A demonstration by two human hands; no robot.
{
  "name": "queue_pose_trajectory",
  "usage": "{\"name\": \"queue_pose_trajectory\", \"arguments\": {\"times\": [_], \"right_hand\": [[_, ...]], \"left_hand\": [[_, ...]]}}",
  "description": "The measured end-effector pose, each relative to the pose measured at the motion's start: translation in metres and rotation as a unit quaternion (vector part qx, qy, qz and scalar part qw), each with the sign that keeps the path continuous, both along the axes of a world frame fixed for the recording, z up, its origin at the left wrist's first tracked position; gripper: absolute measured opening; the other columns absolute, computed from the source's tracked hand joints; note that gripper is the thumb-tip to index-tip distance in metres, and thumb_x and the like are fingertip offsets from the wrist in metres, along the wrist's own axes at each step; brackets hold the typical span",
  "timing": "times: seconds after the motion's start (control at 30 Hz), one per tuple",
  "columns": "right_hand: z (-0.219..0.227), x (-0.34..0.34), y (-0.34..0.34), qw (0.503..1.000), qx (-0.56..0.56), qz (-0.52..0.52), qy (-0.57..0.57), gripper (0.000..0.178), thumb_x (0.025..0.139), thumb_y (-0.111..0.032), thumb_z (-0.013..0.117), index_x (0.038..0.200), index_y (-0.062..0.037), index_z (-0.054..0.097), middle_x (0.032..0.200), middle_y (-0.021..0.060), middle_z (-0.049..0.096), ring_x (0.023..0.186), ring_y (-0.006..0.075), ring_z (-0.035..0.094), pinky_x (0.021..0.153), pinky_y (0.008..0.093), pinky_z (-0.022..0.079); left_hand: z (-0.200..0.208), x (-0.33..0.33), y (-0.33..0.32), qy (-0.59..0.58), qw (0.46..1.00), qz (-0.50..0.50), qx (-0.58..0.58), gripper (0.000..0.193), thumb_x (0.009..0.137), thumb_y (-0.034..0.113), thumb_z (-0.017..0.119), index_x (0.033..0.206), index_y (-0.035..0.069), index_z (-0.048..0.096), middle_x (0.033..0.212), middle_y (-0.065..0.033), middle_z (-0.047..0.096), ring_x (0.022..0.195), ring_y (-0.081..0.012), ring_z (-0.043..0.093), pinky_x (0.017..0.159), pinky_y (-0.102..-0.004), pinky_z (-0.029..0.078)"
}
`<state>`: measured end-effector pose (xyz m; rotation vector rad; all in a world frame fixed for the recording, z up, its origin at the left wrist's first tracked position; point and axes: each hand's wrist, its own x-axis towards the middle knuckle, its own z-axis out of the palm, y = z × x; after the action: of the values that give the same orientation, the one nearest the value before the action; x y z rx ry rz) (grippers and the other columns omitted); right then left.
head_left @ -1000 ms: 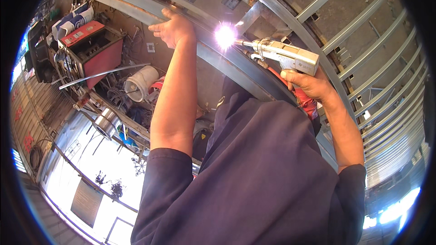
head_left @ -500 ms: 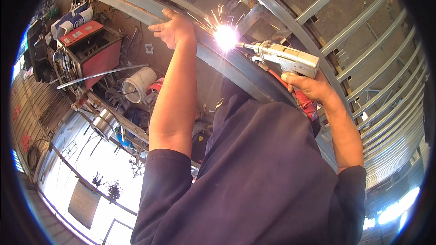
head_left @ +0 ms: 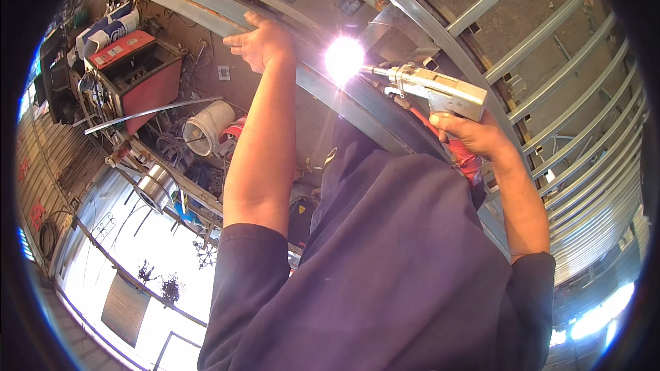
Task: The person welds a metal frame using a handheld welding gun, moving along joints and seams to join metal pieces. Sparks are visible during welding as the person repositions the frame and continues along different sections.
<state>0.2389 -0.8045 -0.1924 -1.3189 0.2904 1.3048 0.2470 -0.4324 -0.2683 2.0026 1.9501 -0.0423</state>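
My left hand [head_left: 263,47] lies on the long grey steel beam [head_left: 323,95], its fingers stretched out and apart. The hand covers part of the beam's edge. My right hand [head_left: 474,136] is wrapped round the grip of a welding gun [head_left: 443,91] with a boxy, pale metal body. The gun's thin nozzle points left, to a dazzling white-violet arc [head_left: 344,60] at the beam. That glare hides the gun's tip and the spot where it meets the metal. Below the grip hangs a red sleeve or cable cover [head_left: 466,160].
Curved metal bars [head_left: 570,62] form a large frame on the right. To the left stand an open red machine box [head_left: 148,86], a white bucket [head_left: 208,127] on its side and a loose metal strip [head_left: 151,115]. Dark cloth [head_left: 399,247] covers my front.
The spray of sparks above the arc is mostly gone, and the glow looks rounder. The welding gun has shifted very slightly right. My left hand stays in about the same place.
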Motion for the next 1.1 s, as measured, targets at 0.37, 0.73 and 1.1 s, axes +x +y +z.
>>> {"name": "queue_pose_trajectory", "arguments": {"times": [0.37, 0.73, 1.1], "right_hand": [[0.012, -0.013, -0.067, 1.0, 0.001, -0.003, 0.01, 0.045, 0.088, -0.013, 0.081, 0.128, -0.0008, 0.064, 0.101, 0.0071, 0.071, 0.074, 0.0132, 0.069, 0.067, 0.0302, 0.058], [-0.002, -0.029, -0.076, 0.999, -0.028, 0.027, 0.014, 0.039, 0.09, -0.013, 0.082, 0.124, -0.0007, 0.068, 0.093, 0.0041, 0.069, 0.072, 0.0117, 0.065, 0.065, 0.0295, 0.056], [-0.005, -0.029, -0.075, 0.999, -0.023, 0.041, 0.0, 0.038, 0.091, -0.016, 0.083, 0.123, -0.0008, 0.069, 0.095, 0.0035, 0.069, 0.073, 0.0108, 0.064, 0.065, 0.0291, 0.056]], "left_hand": [[0.0, 0.0, -0.002, 0.0, 1.0, 0.002, 0.006, 0.098, 0.104, 0.069, 0.032, 0.165, -0.005, 0.009, 0.167, -0.0295, 0.027, 0.141, -0.0446, 0.052, 0.11, -0.0532, 0.048], [0.0, 0.001, -0.002, -0.021, 1.0, 0.022, 0.008, 0.1, 0.101, 0.069, 0.037, 0.166, -0.002, 0.011, 0.171, -0.0281, 0.022, 0.142, -0.0462, 0.051, 0.115, -0.053, 0.044], [0.004, 0.001, -0.003, -0.005, 1.0, 0.009, -0.001, 0.098, 0.103, 0.067, 0.035, 0.166, -0.003, 0.009, 0.169, -0.0277, 0.026, 0.139, -0.0453, 0.054, 0.111, -0.0533, 0.048]]}}
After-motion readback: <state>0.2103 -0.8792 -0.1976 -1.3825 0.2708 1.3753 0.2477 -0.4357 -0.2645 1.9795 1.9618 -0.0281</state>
